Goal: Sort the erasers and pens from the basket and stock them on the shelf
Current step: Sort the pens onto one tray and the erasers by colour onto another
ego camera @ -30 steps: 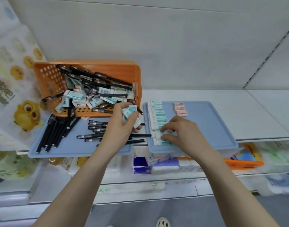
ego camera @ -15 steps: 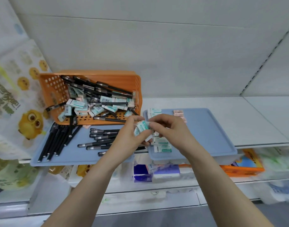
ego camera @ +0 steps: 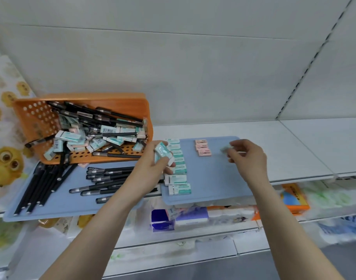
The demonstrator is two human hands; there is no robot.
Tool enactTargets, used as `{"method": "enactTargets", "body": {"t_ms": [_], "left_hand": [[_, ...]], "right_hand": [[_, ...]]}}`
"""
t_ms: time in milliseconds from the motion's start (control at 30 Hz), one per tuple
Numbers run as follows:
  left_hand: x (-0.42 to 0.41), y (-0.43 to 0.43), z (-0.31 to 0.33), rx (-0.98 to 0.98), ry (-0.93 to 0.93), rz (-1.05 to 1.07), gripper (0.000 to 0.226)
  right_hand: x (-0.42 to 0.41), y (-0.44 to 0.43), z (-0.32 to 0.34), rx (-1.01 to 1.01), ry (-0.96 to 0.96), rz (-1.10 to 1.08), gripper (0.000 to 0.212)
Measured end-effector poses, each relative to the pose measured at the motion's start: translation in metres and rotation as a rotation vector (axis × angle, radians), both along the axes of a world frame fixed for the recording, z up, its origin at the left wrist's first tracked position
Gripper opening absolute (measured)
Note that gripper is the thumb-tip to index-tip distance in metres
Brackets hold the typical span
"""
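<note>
— What have we got in our left hand [ego camera: 152, 164]?

— A small bunch of green-and-white erasers [ego camera: 163, 155], fingers closed round them, held over the gap between the two blue trays.

— And our right hand [ego camera: 248, 156]?

— It hangs above the right tray [ego camera: 223, 178], out past the pink erasers [ego camera: 203, 147]. Thumb and fingertips pinch one small eraser [ego camera: 225, 148], but it is blurred, so we can only say it looks pale green.

— Where do the sorted erasers lie?

— A column of green-and-white ones [ego camera: 178, 178] runs down the left edge of the right tray, label side up, one touching the next. Our left hand covers the middle of that column. The three pink ones sit in their own short column near the tray's far edge, well apart from the green.

— And the pens?

— Two groups on the left tray [ego camera: 51, 207]. One bundle of black pens [ego camera: 41, 184] lies slanted at the tray's left end; another set [ego camera: 104, 182] lies roughly crosswise nearer our left wrist.

— What about the basket?

— The orange basket [ego camera: 31, 118] sits tipped towards us at the back of the shelf [ego camera: 294, 150], its front edge on the left tray. We see a tangle of black pens and boxed erasers inside it, one pen poking out through its left side.
</note>
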State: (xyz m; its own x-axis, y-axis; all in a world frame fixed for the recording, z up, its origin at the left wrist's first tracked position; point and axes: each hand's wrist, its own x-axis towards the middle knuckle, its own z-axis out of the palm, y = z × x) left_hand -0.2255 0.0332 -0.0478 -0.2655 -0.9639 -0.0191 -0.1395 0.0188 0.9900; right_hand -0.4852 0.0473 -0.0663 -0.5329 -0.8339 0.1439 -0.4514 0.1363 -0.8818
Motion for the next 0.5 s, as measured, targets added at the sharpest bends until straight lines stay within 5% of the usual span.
{"method": "enactTargets", "body": {"t_ms": [67, 133, 400, 500], "left_hand": [[-0.009, -0.001, 0.001, -0.016, 0.001, 0.020, 0.028], [-0.016, -0.002, 0.001, -0.022, 0.028, 0.060, 0.028], [-0.028, -0.006, -0.002, -0.005, 0.018, 0.128, 0.030], [-0.034, -0.006, -0.003, -0.010, -0.007, 0.120, 0.027]], "right_hand": [[-0.015, -0.003, -0.004, 0.095, 0.333, 0.081, 0.008], [-0.020, -0.005, -0.009, 0.233, 0.466, 0.264, 0.012], [-0.026, -0.017, -0.012, 0.332, 0.369, 0.275, 0.050], [-0.029, -0.025, -0.016, 0.339, 0.395, 0.281, 0.044]]}}
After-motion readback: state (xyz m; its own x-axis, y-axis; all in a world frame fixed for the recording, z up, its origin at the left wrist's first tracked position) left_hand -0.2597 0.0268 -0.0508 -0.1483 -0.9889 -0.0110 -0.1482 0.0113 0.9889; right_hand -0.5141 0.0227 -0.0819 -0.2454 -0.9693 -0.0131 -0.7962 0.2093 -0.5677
